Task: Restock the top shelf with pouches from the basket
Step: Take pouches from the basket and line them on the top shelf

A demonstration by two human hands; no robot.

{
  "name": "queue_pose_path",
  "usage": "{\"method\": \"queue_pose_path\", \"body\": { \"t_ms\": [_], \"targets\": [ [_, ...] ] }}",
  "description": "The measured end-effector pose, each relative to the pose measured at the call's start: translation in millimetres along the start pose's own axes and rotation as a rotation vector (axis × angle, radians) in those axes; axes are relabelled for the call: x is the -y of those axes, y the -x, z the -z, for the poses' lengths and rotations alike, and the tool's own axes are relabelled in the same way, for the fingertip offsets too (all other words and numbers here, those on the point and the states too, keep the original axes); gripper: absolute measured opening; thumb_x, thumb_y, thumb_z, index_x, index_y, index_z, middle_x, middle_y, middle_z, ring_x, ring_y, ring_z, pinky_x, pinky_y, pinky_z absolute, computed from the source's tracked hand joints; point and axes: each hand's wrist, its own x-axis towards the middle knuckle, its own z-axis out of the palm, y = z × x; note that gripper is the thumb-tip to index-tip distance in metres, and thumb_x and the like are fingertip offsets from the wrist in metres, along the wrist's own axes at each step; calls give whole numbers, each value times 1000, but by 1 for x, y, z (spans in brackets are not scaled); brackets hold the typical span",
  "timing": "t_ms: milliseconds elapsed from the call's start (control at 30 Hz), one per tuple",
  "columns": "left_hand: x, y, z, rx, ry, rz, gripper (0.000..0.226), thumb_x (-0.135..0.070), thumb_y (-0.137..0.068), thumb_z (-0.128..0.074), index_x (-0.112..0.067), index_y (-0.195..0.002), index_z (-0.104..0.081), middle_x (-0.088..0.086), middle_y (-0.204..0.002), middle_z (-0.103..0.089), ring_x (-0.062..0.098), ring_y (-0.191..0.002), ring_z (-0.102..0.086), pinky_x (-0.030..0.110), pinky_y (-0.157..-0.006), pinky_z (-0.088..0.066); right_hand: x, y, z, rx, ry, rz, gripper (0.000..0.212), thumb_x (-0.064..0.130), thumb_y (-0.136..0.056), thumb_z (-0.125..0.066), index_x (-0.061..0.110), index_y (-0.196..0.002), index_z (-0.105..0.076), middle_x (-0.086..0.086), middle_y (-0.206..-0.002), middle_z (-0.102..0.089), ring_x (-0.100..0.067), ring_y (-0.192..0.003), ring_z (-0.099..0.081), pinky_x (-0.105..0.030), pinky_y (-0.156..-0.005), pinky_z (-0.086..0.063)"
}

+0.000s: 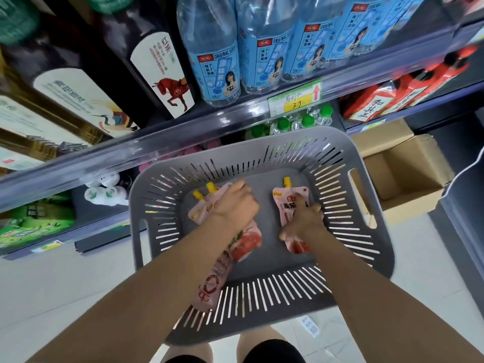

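- The grey slatted basket (162,205) stands on the pale floor (78,279) in front of the shelves, and both bare arms reach down into it.
- The left hand (235,203) lies on top of a pair of pouches (203,209) at the left of the basket floor. Their yellow caps stick out just beyond the knuckles, towards the shelves.
- The left fingers bend downward behind the back of the hand and are hidden, so I cannot tell whether they pinch the pair or only rest on it.
- A red-printed pouch (248,241) lies under the left wrist, touching the pair.
- A fourth pouch (213,281) leans against the near wall of the basket, under the left forearm.
- The right hand (303,221) grips the lone pouch (286,203) at the right of the basket floor, well apart from the others.
- The right fingers (315,207) curl over its right edge. The thumb is spread wide across its lower part, and the yellow cap stays uncovered at the far end.
- Above the basket, a shelf rail (157,142) carries blue-labelled soda bottles (214,61) and a yellow price tag (296,98).
- An open cardboard box (408,166) sits on the floor just right of the basket.
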Motion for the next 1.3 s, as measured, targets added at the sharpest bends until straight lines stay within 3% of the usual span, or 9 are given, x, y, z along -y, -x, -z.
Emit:
{"method": "queue_pose_path", "body": {
  "t_ms": [133,267,467,633,833,967,1033,1133,1300],
  "targets": [
    [-12,6,-28,-285,618,448,51,-27,-95,-50,-18,-142,-35,7,-151,-27,26,-140,-19,43,-116,-15,2,-2,-4,-23,-74,-3,114,32,-65,-83,28,-150,-7,-20,-146,-14,-38,-137,-20,-52,-106,-35],
    [-35,5,-35,-81,1146,912,82,-61,-85,-52,-13,-146,-24,13,-153,-23,32,-140,-21,45,-112,-22,7,-2,-8,-58,-54,5,117,36,-64,-84,30,-149,-5,-19,-149,-12,-36,-138,-19,-55,-106,-36],
    [-38,-21,-22,83,1324,1076,109,-69,-76,-59,-11,-151,-5,17,-156,-6,39,-141,-11,48,-110,-26,8,-5,-11,-64,-41,3,116,35,-64,-85,34,-148,-5,-18,-151,-9,-36,-139,-17,-57,-104,-37],
    [-33,-26,-32,204,1285,932,124,-73,-73,-61,-13,-151,15,16,-158,14,37,-145,7,49,-116,-8,2,-9,-11,-49,-26,45,115,34,-65,-85,34,-148,-5,-16,-147,-13,-36,-137,-19,-52,-102,-39],
    [-8,-11,-41,281,1068,448,104,-46,-74,-76,-30,-153,-9,0,-160,4,34,-145,-2,46,-116,-12,-8,-9,-1,-87,59,119,106,30,-63,-85,27,-145,-18,-17,-139,-27,-37,-130,-32,-51,-103,-41],
    [-34,-8,-23,201,1061,624,111,-37,-75,-77,-23,-153,0,9,-159,2,36,-144,-6,50,-115,-20,-6,-8,-4,-105,62,114,106,45,-66,-80,24,-146,-15,-17,-139,-25,-37,-131,-30,-51,-103,-40],
    [-54,-13,-14,248,1025,716,116,-50,-76,-72,-15,-152,9,18,-157,11,41,-144,0,53,-113,-18,-4,-8,-5,-138,87,107,105,53,-69,-75,21,-147,-12,-17,-139,-25,-35,-130,-31,-49,-101,-41],
    [-79,-26,-10,371,882,739,138,-65,-67,-70,-3,-144,26,29,-150,26,47,-142,10,59,-111,-16,1,-9,-4,-173,115,89,105,54,-70,-74,18,-146,-12,-16,-138,-26,-33,-127,-35,-46,-96,-43],
    [-89,-39,-18,369,740,677,149,-59,-60,-79,1,-139,32,40,-142,31,56,-136,16,60,-113,-2,0,-9,-5,-187,119,69,98,50,-71,-75,15,-141,-17,-18,-136,-27,-35,-125,-37,-46,-93,-46]
  ]
}}
